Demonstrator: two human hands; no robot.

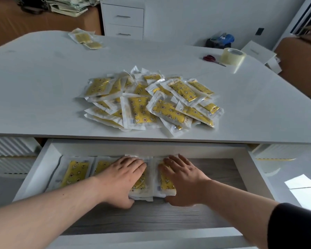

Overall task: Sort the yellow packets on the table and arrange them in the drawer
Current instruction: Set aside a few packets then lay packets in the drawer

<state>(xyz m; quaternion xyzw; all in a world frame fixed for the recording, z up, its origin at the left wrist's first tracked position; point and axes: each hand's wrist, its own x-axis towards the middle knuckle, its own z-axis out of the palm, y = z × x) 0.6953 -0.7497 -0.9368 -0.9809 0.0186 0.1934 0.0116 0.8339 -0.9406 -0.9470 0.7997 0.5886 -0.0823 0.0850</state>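
A loose heap of yellow packets (151,99) in clear wrappers lies in the middle of the white table (43,83). Below the table's front edge an open drawer (255,169) holds a row of the same packets (75,173) lying flat along its back. My left hand (122,178) rests flat on a packet stack in the row, thumb at its near edge. Beside it, my right hand (183,178) presses flat on the neighbouring stack (166,184), thumb at its front. Both hands have straight fingers.
Two more yellow packets (84,39) lie at the table's far left. Red-handled scissors (211,59) and a roll of clear tape (232,56) sit at the far right. The drawer's right part and front show bare grey wood. A white cabinet (124,18) stands behind.
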